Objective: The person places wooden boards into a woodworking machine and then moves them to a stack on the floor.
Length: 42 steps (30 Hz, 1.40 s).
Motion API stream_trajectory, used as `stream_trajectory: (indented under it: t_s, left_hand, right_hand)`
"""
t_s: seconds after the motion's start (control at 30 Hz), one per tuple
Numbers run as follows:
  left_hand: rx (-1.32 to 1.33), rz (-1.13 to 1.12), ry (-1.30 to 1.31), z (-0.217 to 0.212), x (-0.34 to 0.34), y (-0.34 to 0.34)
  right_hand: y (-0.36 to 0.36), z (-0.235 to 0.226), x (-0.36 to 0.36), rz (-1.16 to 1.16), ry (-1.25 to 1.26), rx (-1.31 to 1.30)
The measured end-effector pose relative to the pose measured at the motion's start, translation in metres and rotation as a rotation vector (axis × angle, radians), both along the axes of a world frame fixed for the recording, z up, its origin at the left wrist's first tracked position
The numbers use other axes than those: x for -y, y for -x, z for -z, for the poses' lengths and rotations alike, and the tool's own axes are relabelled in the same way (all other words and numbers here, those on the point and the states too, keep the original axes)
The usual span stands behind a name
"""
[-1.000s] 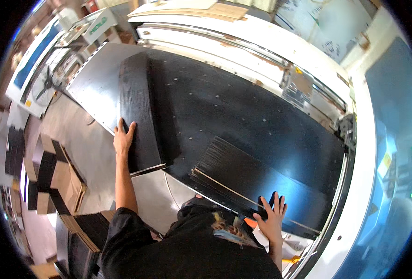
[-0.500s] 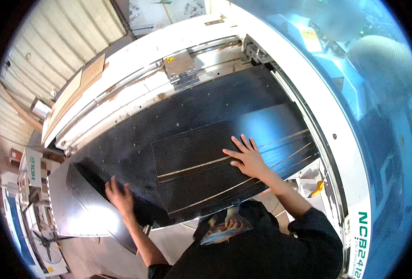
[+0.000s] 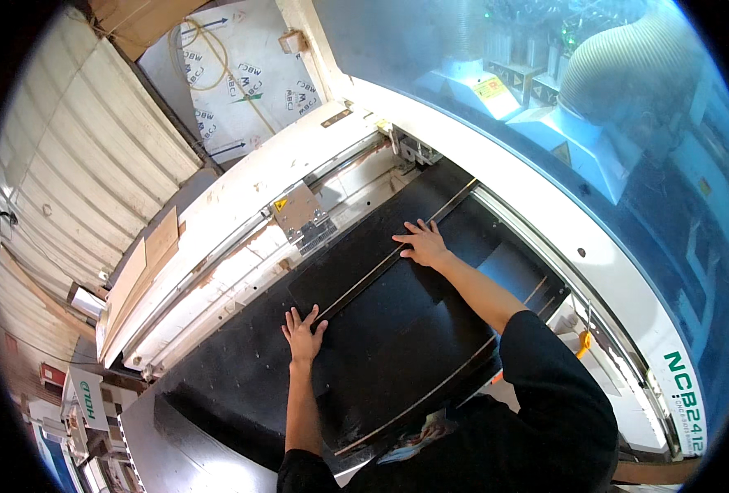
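A long black panel (image 3: 340, 283) with a pale near edge lies slantwise across the dark machine bed (image 3: 241, 345). Both my hands rest along that pale edge. My left hand (image 3: 304, 335) lies at the panel's left end, its fingers spread. Farther right, my right hand (image 3: 423, 245) presses flat on the same edge with its fingers apart. Neither hand grips anything. Closer to my body, a second pale edge (image 3: 430, 394) runs along another black piece, partly hidden by my right arm and shirt.
A white rail and housing (image 3: 241, 214) with a metal bracket (image 3: 300, 212) border the far side. On the right are a white machine frame (image 3: 545, 205) and a blue see-through cover (image 3: 496, 115). A yellow-handled tool (image 3: 584, 343) hangs near the right edge.
My left hand has come off the bed's left part onto the panel's end. The pale-edged panel and my right hand have shifted away from my body. The view has turned.
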<state>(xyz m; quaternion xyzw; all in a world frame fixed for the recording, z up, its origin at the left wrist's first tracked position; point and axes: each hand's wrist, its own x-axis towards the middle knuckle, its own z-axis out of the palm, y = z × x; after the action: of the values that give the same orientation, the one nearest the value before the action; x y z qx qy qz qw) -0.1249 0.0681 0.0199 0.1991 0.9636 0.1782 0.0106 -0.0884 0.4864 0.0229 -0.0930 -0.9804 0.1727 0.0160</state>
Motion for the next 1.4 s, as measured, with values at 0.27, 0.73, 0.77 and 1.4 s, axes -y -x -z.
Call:
stream_trajectory:
  t_s: [0.27,0.73,0.77,1.4]
  left_hand:
    - [-0.125,0.073,-0.166,0.020,-0.030,0.060]
    - [-0.175,0.096,-0.318,0.033,-0.070,0.081]
    - [-0.199,0.088,-0.327,0.036,-0.068,0.082]
    - [-0.261,-0.108,-0.122,0.044,-0.070,0.083]
  right_hand:
    - [0.043,0.006,-0.042,0.083,0.023,-0.155]
    - [0.045,0.030,-0.068,0.381,0.013,-0.276]
    - [0.043,0.032,-0.062,0.452,0.004,-0.302]
    - [0.047,0.053,-0.044,0.521,-0.065,-0.169]
